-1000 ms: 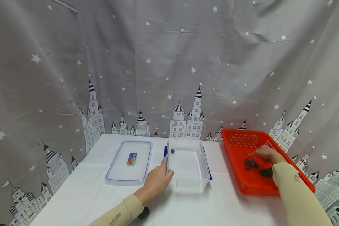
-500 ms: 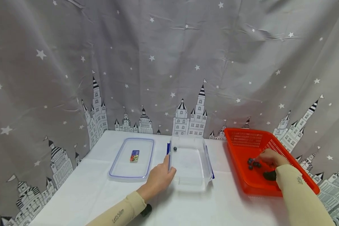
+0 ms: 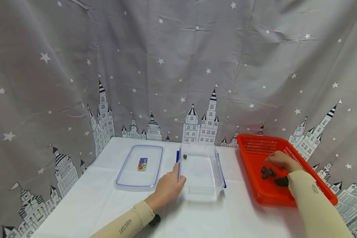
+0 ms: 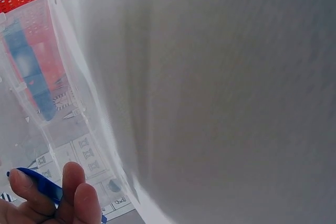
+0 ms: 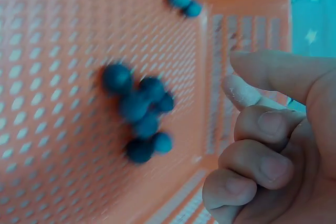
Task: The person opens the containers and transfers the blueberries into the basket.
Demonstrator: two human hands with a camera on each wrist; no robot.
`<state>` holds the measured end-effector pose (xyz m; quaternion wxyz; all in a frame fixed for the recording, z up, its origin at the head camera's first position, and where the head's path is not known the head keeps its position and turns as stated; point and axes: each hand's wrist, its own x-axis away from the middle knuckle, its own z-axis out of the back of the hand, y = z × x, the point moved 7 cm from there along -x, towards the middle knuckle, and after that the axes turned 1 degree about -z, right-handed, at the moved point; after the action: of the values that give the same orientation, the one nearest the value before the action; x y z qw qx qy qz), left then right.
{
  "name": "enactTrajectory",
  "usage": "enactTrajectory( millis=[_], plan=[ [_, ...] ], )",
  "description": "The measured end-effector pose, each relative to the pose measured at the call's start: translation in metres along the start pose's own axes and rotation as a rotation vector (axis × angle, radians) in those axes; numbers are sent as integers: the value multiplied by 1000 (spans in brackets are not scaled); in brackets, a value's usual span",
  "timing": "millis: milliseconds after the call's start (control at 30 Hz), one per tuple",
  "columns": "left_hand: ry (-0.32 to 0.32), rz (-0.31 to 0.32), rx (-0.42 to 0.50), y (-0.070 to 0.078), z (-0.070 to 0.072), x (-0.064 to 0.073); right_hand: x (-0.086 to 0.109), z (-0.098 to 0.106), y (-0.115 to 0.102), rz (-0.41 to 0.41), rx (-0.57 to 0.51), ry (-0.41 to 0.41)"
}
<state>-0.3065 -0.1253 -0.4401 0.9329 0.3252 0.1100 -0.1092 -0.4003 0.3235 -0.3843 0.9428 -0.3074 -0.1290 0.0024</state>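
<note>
My left hand (image 3: 167, 188) holds the left side of a clear plastic food container (image 3: 197, 172). In the left wrist view, its fingers (image 4: 73, 177) curl by a blue clasp (image 4: 47, 187). One blueberry (image 3: 185, 156) lies at the far left inside the container. On the right, my right hand (image 3: 281, 161) hovers within a red plastic basket (image 3: 251, 188), beside a cluster of blueberries (image 3: 267, 173). The right wrist view shows thumb and index finger apart, nothing visible between them, and the other fingers curled. Two more blueberries (image 5: 184, 1) lie near the basket's corner.
A clear lid (image 3: 150, 175) with a blue seal and a small coloured label (image 3: 142, 164) lies left of the container. White cloth covers the table (image 3: 226, 221). A grey curtain (image 3: 166, 82) printed with castles hangs behind. Dark wrist devices (image 3: 155, 220) show under both forearms.
My right hand reached down to the blueberry cluster, then drew slightly away from it. The cluster has shifted a little. My left hand stays on the container; the head view has turned slightly.
</note>
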Motion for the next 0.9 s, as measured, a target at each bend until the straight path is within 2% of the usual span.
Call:
enactTrajectory(
  millis=[233, 467, 700, 900],
  plan=[
    [7, -7, -3, -1, 1, 0, -9, -3, -53, 113, 19, 30],
    [-2, -15, 1, 0, 0, -1, -21, -8, -92, 138, 36, 55],
    [-4, -14, -7, 1, 4, -3, -33, -21, -129, 173, -60, 39],
    [-18, -2, -18, 2, -1, -2, -42, -42, -152, 181, -144, -7]
  ],
)
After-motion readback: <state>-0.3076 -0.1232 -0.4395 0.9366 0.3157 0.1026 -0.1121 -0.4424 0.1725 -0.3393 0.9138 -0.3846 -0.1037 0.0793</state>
